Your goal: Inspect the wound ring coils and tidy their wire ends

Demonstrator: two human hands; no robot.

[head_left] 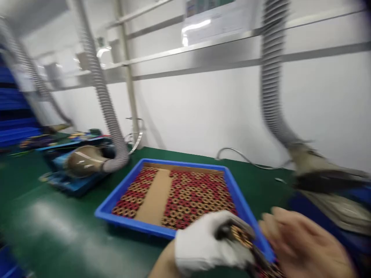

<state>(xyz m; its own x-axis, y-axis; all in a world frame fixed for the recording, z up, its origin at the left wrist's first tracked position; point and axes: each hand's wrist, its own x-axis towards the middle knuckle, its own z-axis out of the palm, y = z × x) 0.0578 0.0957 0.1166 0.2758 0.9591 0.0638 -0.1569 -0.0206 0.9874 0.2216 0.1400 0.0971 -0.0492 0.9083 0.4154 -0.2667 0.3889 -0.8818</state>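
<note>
My left hand [216,245] wears a white glove with dark fingertips. Its fingers are closed round a small copper-wound ring [242,236], held over the near right corner of a blue tray [136,224]. My right hand [304,243] is bare and smeared by motion, just right of that corner; whether it grips anything is not clear. Below and between the hands, some red and dark small parts [271,270] show at the bottom edge, partly covered. Inside the tray lie many small copper and red wound rings [197,197] in rows, with a strip of bare cardboard [155,197] between two groups.
A ribbed extraction hose [274,77] ends in a hood [319,166] at the right. Another hose [100,85] leads to a hood [84,161] over a blue box at the left. A grey cable [249,158] runs along the green bench [66,224] by the white wall.
</note>
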